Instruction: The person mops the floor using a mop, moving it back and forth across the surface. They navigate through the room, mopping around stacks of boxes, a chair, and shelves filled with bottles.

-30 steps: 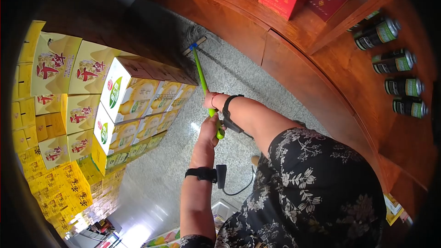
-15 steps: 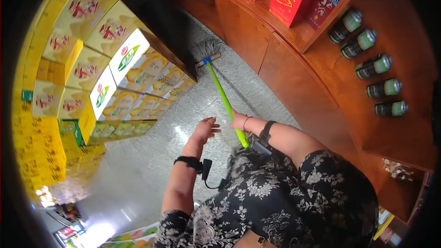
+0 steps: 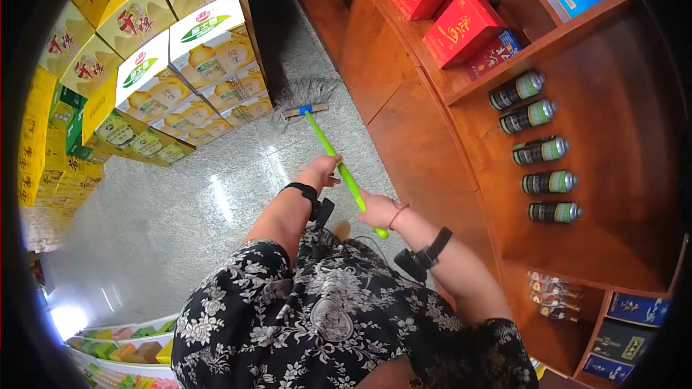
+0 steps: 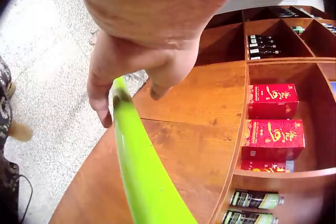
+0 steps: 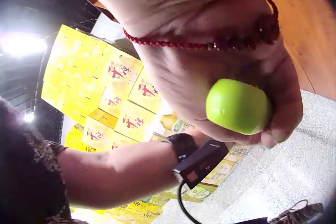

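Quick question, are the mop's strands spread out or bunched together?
Spread out: in the head view, the gray strands fan across the floor beyond the crossbar.

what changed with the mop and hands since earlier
The left hand let go of the slim bright-green mop handle near its end and now grips farther up; the right hand shifted down toward that end. The grey string mop head stays on the floor.

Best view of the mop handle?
Head: it shows the handle from mop head to butt end, though the left hand and right hand hide parts. Left wrist shows one close stretch; right wrist, only the butt end.
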### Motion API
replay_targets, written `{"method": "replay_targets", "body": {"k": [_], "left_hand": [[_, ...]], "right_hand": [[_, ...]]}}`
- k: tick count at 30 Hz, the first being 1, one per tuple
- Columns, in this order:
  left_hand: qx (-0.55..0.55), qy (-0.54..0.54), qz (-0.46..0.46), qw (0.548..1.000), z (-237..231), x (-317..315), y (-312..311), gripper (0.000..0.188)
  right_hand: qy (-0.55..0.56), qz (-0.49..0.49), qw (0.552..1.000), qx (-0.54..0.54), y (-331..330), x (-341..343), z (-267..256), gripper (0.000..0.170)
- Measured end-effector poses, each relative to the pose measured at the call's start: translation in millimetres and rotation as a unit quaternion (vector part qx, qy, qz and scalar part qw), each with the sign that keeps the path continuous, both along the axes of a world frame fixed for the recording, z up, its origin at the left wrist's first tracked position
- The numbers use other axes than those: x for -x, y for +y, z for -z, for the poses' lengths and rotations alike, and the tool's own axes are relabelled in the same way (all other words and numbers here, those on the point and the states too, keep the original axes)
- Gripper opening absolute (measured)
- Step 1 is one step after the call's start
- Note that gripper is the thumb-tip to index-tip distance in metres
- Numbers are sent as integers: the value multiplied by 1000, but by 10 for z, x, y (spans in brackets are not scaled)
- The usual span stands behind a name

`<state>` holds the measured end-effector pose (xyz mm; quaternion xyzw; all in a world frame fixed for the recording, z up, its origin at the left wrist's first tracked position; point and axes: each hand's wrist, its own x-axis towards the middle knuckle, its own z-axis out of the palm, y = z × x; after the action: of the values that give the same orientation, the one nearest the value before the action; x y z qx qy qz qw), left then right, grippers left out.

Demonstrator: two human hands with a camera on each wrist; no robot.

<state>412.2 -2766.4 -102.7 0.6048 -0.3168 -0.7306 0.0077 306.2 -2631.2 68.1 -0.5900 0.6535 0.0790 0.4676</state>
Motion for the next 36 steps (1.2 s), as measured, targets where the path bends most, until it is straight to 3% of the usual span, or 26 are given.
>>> {"method": "replay_targets", "body": {"k": [2,4,5,7,10,11,12,13,14,15,16,21,22,24,27,28,30,31,33,34,35,36], "left_hand": [[-25,57,-24,998,171,199,83,39],[-33,66,-51,996,320,409,147,32],[-20,65,-58,996,360,512,193,31],[11,59,-73,996,462,693,260,27],[52,15,-81,995,393,914,398,26],[130,-31,-2,991,619,1026,377,30],[206,-79,77,972,868,1147,320,35],[321,-148,372,858,1199,1289,254,31],[389,-200,626,645,1429,1367,183,36],[379,-211,617,657,643,1134,180,36],[359,-136,648,658,-275,1073,-76,32],[321,-147,554,754,157,1308,-538,27],[315,-148,553,757,195,1317,-689,27],[365,-139,615,685,282,1299,-1028,27],[399,-130,574,704,465,1315,-1670,27],[395,-129,575,705,1338,1524,-1775,27],[324,-213,521,760,2926,2083,-2282,27],[342,-158,628,681,1570,1669,-2641,29],[335,-167,626,684,1177,1524,-3100,27],[333,-176,621,688,1205,1506,-3302,26],[329,-173,627,685,1582,1540,-3477,26],[249,-203,431,843,2235,1633,-3623,34]], "right_hand": [[16,-19,1000,-11,105,46,-212,65],[28,20,994,-104,187,113,-524,59],[29,6,994,-109,289,213,-448,59],[60,-39,996,55,509,446,-236,64],[62,-45,995,66,590,525,-507,60],[60,-57,994,65,609,572,-475,60],[59,-39,987,147,621,616,-416,58],[54,-22,972,226,606,652,-378,56],[45,-37,973,224,545,655,-439,56],[81,-12,977,196,437,647,-549,55],[118,13,978,170,331,665,-589,55],[127,-9,980,155,-165,694,-504,55],[128,0,982,139,-298,672,-464,54],[125,9,985,117,-618,648,-364,53],[123,23,987,103,-1220,662,-161,54],[107,20,987,119,-1430,664,-82,56],[86,12,988,127,-1827,678,26,58],[83,1,990,116,-2072,670,86,59],[77,-1,992,100,-2483,673,218,60],[70,-11,986,151,-2655,678,303,61],[64,-21,978,199,-2798,679,367,61],[63,-15,979,195,-2934,674,408,61]]}}
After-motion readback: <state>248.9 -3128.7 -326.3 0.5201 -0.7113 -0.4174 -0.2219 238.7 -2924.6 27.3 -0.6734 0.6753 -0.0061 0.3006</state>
